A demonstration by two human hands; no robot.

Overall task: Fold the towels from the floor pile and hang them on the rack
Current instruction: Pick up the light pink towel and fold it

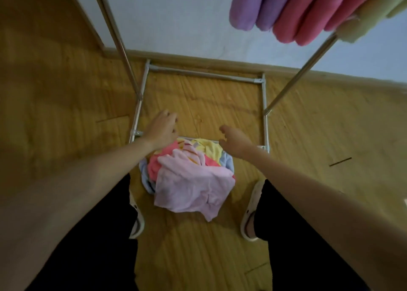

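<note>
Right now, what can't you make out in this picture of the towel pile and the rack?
Head view only:
- Pile: lower towels hidden under the light pink towel.
- Rack: top rail cut off by the upper edge.
- Hung towels: upper parts cut off.
- Left hand, right hand: fingertips blurred.

wooden floor, white wall, white slippers

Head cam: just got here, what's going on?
A person stands over a towel pile on the wooden floor, both arms stretched down toward it. The left hand and right hand hover above the pile's far edge with loosely curled fingers, holding nothing. A pale pink towel lies on top. Folded purple, pink and yellow-green towels already hang on the rack, upper right.
</note>
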